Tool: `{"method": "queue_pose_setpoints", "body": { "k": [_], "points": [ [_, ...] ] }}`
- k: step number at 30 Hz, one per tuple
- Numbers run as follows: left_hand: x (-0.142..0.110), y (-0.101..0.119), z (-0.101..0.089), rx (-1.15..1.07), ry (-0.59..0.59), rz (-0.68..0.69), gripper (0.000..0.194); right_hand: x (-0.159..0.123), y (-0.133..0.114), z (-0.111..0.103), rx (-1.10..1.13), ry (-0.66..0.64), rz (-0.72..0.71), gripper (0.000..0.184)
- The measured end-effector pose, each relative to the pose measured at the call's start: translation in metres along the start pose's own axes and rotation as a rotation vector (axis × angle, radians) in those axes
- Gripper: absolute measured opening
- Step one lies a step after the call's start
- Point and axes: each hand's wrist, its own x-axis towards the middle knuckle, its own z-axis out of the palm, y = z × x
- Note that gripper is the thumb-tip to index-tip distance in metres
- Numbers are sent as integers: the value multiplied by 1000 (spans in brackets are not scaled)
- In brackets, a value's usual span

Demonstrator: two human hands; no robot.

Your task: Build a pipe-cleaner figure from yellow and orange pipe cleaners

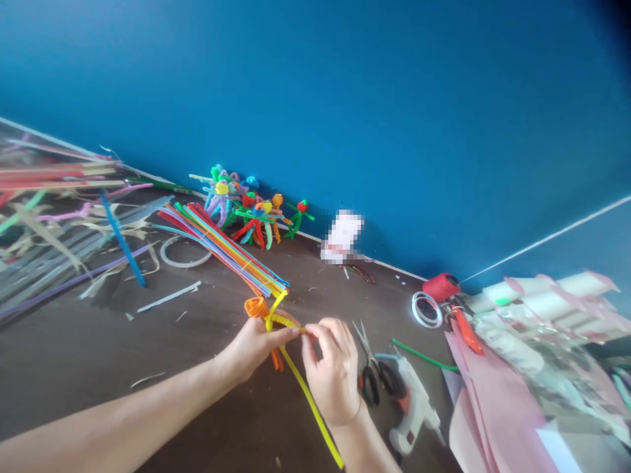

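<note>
Between the thumb and fingers of my left hand (246,349) is a pipe-cleaner figure with a coiled orange head (255,307); orange ends poke out below. A yellow pipe cleaner (311,402) is wound around the figure, partly twisted, with a long straight tail hanging toward the front. My right hand (332,378) is closed, pinching the yellow pipe cleaner near the left thumb tip. Just beyond the hands lies a bundle of coloured pipe cleaners (231,253). Several finished-looking pipe-cleaner figures (256,213) stand against the wall.
Scissors (372,368) and a white glue gun (414,404) lie right of my right hand, near a green pipe cleaner (424,355). Pink sheets (488,401), plastic packets and a red spool (441,287) sit farther right. Loose strips (118,236) and a white ring (185,264) cover the left.
</note>
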Motion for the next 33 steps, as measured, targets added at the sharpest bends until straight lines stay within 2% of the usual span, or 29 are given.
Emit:
{"method": "queue_pose_setpoints", "body": {
  "k": [4, 11, 19, 22, 27, 29, 33],
  "points": [
    [0, 1, 0, 18, -19, 22, 16, 2, -3, 1, 98, 33, 66, 11],
    [2, 1, -3, 80, -104, 70, 15, 2, -3, 2, 288, -30, 213, 14],
    [4, 3, -8, 186, -191, 176, 10, 1, -3, -2, 292, -141, 222, 12],
    [5, 4, -9, 201, -197, 124, 11, 1, 0, -2, 322, -227, 247, 10],
    [6, 3, -10, 96, -157, 16, 13, 3, 6, -5, 531, -347, 366, 7],
    [8, 1, -10, 31, -126, -19, 14, 4, 8, -7, 541, -327, 368, 10],
    [9, -1, -10, -3, -105, -61, 17, 3, 5, -8, 383, -115, 285, 9]
  ]
}}
